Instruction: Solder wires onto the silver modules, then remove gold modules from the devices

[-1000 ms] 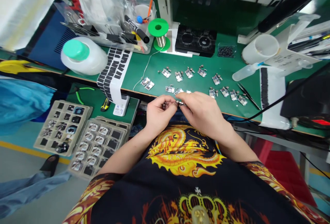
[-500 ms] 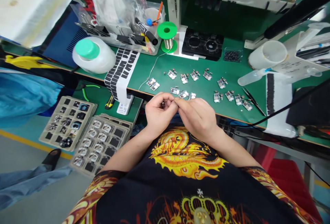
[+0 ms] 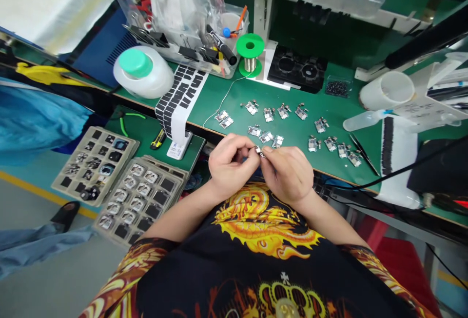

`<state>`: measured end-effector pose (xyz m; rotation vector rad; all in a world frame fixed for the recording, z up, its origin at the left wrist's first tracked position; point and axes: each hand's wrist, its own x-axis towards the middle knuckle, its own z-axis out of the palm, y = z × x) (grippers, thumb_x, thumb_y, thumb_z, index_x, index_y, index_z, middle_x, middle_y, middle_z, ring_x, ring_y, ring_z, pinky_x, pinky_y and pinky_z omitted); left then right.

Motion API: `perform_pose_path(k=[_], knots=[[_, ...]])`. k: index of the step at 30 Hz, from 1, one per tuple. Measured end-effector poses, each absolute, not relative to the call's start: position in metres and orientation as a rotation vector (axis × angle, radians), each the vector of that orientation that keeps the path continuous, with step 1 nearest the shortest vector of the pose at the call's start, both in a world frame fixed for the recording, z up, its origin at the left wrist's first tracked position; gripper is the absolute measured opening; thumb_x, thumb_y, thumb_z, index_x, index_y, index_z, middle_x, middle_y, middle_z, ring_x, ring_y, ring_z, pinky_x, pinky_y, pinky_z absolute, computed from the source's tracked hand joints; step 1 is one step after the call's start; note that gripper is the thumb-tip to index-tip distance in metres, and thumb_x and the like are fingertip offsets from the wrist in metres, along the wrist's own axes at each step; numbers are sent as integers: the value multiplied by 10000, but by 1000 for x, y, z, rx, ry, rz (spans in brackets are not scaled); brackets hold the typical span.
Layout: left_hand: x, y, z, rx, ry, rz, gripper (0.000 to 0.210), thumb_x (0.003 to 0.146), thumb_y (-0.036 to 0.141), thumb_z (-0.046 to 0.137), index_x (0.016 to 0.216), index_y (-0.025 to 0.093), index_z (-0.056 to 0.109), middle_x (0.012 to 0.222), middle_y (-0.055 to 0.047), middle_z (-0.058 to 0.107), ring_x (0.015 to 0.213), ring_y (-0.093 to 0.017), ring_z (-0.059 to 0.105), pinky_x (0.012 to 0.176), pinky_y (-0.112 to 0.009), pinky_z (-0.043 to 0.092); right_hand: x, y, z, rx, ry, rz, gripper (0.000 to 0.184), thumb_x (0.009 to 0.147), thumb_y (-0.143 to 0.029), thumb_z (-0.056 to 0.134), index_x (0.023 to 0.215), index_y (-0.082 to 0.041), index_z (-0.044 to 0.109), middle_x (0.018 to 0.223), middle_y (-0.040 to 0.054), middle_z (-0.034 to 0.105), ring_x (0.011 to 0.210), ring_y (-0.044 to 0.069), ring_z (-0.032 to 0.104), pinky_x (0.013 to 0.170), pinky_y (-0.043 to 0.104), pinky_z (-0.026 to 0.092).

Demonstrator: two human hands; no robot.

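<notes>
My left hand (image 3: 232, 164) and my right hand (image 3: 288, 171) meet in front of my chest, by the near edge of the green bench. Between their fingertips is a small silvery electronic part (image 3: 259, 151), pinched from both sides; most of it is covered by the fingers. The other fingers of each hand are curled in. Just beyond the hands lies a group of similar small circuit boards (image 3: 266, 136) with metal parts. More of these boards (image 3: 331, 143) are spread to the right, near black tweezers (image 3: 364, 154).
A solder wire spool (image 3: 250, 54) stands behind the boards, its wire trailing forward. To the left are a white bottle (image 3: 157, 76) with a green cap and a sheet of black stickers (image 3: 183, 93). Parts trays (image 3: 136, 201) sit lower left; a person's foot (image 3: 66, 215) is beside them.
The small part now shows between my fingertips, where it was hidden before. My right hand has shifted slightly right. The camera view has moved a little.
</notes>
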<state>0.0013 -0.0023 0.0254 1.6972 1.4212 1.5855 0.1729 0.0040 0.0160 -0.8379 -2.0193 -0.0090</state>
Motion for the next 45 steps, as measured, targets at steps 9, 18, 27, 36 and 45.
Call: perform_pose_path(k=[9,18,27,36,45], knots=[[-2,-1,30,1922,1389,1642,148,901,85,702,913,232,697,734,46,611,657,-106,543,617,-249,458,175,6,15,-792,-2009,-51,616,975,-96,770,1526,-267,553,1108,62,860,903,194,819,781,345,662],[-1,1,30,1720,1382,1572,165,871,67,684,814,221,662,716,49,548,626,-93,487,578,-240,403,174,7,10,-793,-1989,-16,631,942,-61,770,1505,-267,572,1106,60,855,911,195,809,814,345,648],[1,6,17,1851,1474,1515,167,827,69,681,769,219,641,684,50,519,626,-103,479,596,-256,387,165,4,5,-1021,-1865,59,334,1010,-121,700,1293,-290,646,959,22,818,783,188,743,746,362,610],[3,8,15,1602,1409,1464,175,837,69,687,746,210,637,700,46,506,646,-95,470,607,-259,377,173,15,4,-1220,-1780,118,85,1034,-174,687,1049,-250,723,858,17,771,760,178,694,747,349,546],[-10,11,10,584,715,1021,163,773,241,796,764,208,636,616,61,427,483,-51,296,468,-228,202,226,41,18,-1365,-2165,521,122,1005,-221,673,1043,-226,789,910,24,775,817,182,680,776,334,489]])
